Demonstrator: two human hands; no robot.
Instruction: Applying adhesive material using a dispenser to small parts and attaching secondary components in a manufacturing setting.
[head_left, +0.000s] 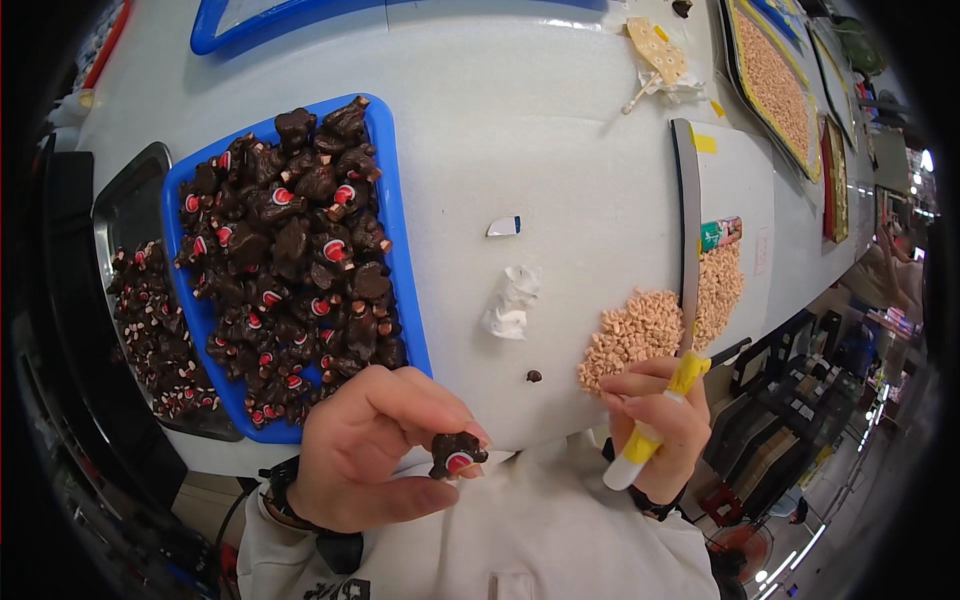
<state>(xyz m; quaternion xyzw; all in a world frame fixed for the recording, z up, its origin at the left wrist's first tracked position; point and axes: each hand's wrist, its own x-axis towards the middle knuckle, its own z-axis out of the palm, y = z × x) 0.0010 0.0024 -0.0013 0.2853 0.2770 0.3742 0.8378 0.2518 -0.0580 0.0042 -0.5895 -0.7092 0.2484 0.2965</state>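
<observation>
Between the thumb and fingertips of my left hand (372, 450) is a small dark brown figure (457, 455) with a round red-and-white patch on it. Its patch is turned up toward me. My right hand (668, 430) is closed around a slim tool with a yellow-and-white handle (645, 440), slanting across the fingers; its working end is hard to make out. The right fingertips reach the near edge of a loose pile of small beige pieces (630, 335); whether they pinch one of these is unclear.
Left of me, a blue tray (412, 300) is heaped with similar dark figures, beside a metal tray (128, 200) of smaller dark and pale pieces. A white scrap (512, 303), a small dark bit (534, 376) and a grey-edged board (688, 190) lie on the white table (450, 130).
</observation>
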